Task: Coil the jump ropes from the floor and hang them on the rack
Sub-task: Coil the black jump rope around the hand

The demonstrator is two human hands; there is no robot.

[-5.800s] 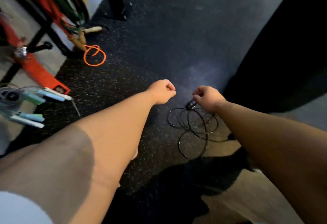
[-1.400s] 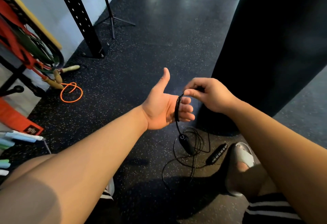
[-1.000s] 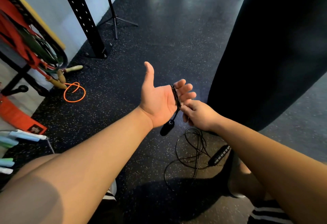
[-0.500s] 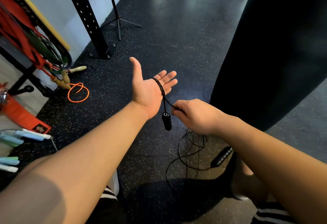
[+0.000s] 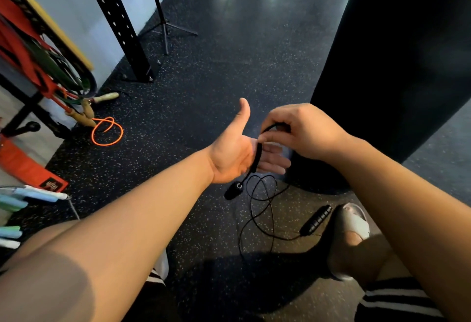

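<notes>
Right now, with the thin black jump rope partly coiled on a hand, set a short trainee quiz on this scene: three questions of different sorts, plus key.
1. True or false: the thin black jump rope is looped over the open left hand.
2. The right hand is: A) pinching the rope; B) an empty fist; C) hanging idle.
3. Fill in: the ribbed black handle lies on the speckled ___.
Key: 1 true; 2 A; 3 floor.
</notes>
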